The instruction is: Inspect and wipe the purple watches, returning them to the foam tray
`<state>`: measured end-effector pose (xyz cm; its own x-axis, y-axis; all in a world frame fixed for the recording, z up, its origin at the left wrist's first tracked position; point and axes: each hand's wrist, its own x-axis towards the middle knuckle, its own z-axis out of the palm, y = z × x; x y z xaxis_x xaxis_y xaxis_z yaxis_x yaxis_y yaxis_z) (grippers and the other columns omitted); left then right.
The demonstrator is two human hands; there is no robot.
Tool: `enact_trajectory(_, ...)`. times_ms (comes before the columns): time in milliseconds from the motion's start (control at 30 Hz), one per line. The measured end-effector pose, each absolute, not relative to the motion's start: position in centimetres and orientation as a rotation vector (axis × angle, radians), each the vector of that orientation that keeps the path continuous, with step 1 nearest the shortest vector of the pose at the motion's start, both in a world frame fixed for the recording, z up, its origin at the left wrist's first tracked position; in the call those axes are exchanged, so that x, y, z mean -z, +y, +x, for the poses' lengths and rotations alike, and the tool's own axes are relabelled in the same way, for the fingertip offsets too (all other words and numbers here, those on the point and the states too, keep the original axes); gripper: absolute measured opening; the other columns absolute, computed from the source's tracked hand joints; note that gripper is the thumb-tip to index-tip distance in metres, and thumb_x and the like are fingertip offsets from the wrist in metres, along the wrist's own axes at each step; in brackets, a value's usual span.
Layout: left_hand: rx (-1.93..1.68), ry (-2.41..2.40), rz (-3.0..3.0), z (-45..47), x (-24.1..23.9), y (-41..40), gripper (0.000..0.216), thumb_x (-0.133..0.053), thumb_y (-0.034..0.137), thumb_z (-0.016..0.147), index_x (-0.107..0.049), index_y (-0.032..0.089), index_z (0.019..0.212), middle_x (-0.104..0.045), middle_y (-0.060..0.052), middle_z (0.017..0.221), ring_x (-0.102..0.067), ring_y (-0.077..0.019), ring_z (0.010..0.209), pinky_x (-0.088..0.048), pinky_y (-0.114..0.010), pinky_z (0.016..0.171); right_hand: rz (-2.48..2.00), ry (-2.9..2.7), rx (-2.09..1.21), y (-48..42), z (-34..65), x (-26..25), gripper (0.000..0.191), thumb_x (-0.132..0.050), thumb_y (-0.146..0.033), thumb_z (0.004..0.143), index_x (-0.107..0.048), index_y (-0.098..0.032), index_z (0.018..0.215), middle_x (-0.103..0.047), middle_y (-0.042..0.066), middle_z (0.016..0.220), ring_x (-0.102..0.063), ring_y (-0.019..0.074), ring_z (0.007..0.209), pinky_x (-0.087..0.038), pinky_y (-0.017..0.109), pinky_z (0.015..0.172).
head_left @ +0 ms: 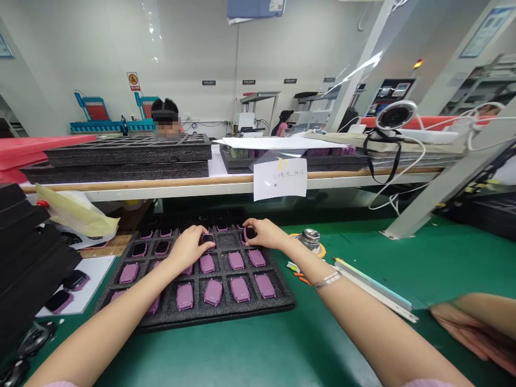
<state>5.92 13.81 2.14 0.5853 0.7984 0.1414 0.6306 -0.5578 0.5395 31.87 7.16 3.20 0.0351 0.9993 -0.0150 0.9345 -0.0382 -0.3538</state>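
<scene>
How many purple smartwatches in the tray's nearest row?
6 visible: first and second from left, partly behind the left forearm; third, fourth, fifth and sixth in plain view, ending at the foam tray's right side.

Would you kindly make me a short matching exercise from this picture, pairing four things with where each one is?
Things:
1. Left hand
2. Foam tray
3. Webcam
4. Handwritten paper

Places:
A. Hanging at the front edge of the shelf
B. At a dark-faced watch beside a bare slot
C. Above the shelf, toward its right end
D. On the green table, below shelf height

Right pairs: 1-B, 2-D, 3-C, 4-A.
</scene>
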Motion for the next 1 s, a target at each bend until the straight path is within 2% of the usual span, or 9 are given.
enact_trajectory(67, -0.616, 1.095, 2.295, 5.5, -2.2, 12.9, 0.024, -0.064, 0.034, 0.089, -0.059, 0.023, 0.109, -0.07, -0.008, 0.109, -0.066, -0.0299, 0.111, -0.049, -0.043, 0.1, -1.987, -1.847, -0.307, 5.8, 31.3, -2.8, 0.036, -0.064, -0.037, 0.097, -0.06, -0.017, 0.127, -0.066, 0.009, 0.122, -0.068, 0.0218, 0.102, -0.059, 0.043, 0.087)
enact_trajectory(167, -0.714, 0.994, 2.126, 5.2, -3.0, 11.7, 0.028, -0.05, 0.038, 0.097, -0.051, 0.023, 0.12, -0.069, -0.006, 0.103, -0.073, -0.0225, 0.087, -0.058, -0.038, 0.081, -1.808, -1.684, -0.207, 4.0, 29.2, -2.8, 0.047, -0.069, -0.033, 0.093, -0.056, -0.018, 0.135, -0.066, 0.009, 0.119, -0.069, 0.0194, 0.096, -0.059, 0.039, 0.085)
enact_trajectory(267, -0.759, 0.885, 1.985, 5.2, -4.2, 10.7, 0.037, -0.038, 0.046, 0.1, -0.048, 0.02, 0.124, -0.067, -0.007, 0.099, -0.072, -0.0164, 0.069, -0.058, -0.031, 0.065, -1.575, -1.615, -0.125, 3.0, 26.4, -3.3, 0.052, -0.074, -0.024, 0.085, -0.059, -0.022, 0.135, -0.061, 0.01, 0.131, -0.064, 0.0208, 0.114, -0.056, 0.034, 0.093)
enact_trajectory(333, -0.79, 0.824, 1.945, 5.3, -4.7, 10.1, 0.04, -0.048, 0.046, 0.097, -0.049, 0.019, 0.125, -0.068, -0.007, 0.099, -0.072, -0.0164, 0.074, -0.058, -0.03, 0.067, -1.447, -1.608, -0.103, 2.9, 24.9, -3.5, 0.048, -0.072, -0.02, 0.084, -0.063, -0.025, 0.13, -0.064, 0.008, 0.129, -0.064, 0.0209, 0.115, -0.056, 0.033, 0.091)
enact_trajectory(433, -0.857, 0.78, 1.979, 5.1, -4.8, 9.3, 0.047, -0.069, 0.032, 0.083, -0.052, 0.02, 0.125, -0.069, -0.008, 0.111, -0.071, -0.0197, 0.094, -0.057, -0.034, 0.083, -1.329, -1.634, -0.115, 3.2, 23.7, -3.1, 0.046, -0.068, -0.016, 0.083, -0.066, -0.027, 0.128, -0.071, 0.004, 0.111, -0.067, 0.0187, 0.09, -0.057, 0.033, 0.079)
enact_trajectory(500, -0.897, 0.785, 2.05, 4.8, -4.7, 9.1, 0.046, -0.071, 0.022, 0.079, -0.057, 0.023, 0.123, -0.068, -0.006, 0.119, -0.067, -0.0218, 0.103, -0.053, -0.038, 0.092, -1.29, -1.649, -0.126, 3.3, 23.6, -2.7, 0.049, -0.07, -0.015, 0.081, -0.066, -0.029, 0.129, -0.072, 0.003, 0.103, -0.065, 0.0176, 0.078, -0.057, 0.033, 0.076)
enact_trajectory(567, -0.916, 0.799, 2.119, 4.6, -4.6, 8.9, 0.044, -0.071, 0.019, 0.08, -0.06, 0.026, 0.122, -0.069, -0.003, 0.119, -0.066, -0.0233, 0.104, -0.05, -0.04, 0.095, -1.273, -1.644, -0.135, 3.3, 23.8, -2.3, 0.053, -0.072, -0.016, 0.081, -0.066, -0.03, 0.131, -0.071, 0.003, 0.098, -0.062, 0.0174, 0.074, -0.056, 0.033, 0.077)
enact_trajectory(733, -0.946, 0.839, 2.173, 4.3, -4.8, 8.9, 0.046, -0.073, 0.018, 0.08, -0.059, 0.027, 0.122, -0.071, 0.0, 0.111, -0.066, -0.0231, 0.098, -0.049, -0.038, 0.092, -1.248, -1.588, -0.216, 3.2, 24.0, -2.1, 0.057, -0.075, -0.016, 0.079, -0.066, -0.03, 0.133, -0.067, 0.002, 0.09, -0.06, 0.0188, 0.074, -0.054, 0.035, 0.08)
enact_trajectory(1000, -0.988, 0.874, 2.064, 4.9, -4.1, 9.0, 0.041, -0.073, 0.019, 0.078, -0.058, 0.023, 0.116, -0.068, -0.003, 0.105, -0.065, -0.0192, 0.089, -0.05, -0.033, 0.082, -1.183, -1.314, -0.579, 3.2, 23.6, -2.5, 0.061, -0.082, -0.02, 0.069, -0.07, -0.031, 0.128, -0.069, 0.002, 0.096, -0.06, 0.0195, 0.082, -0.053, 0.039, 0.088)
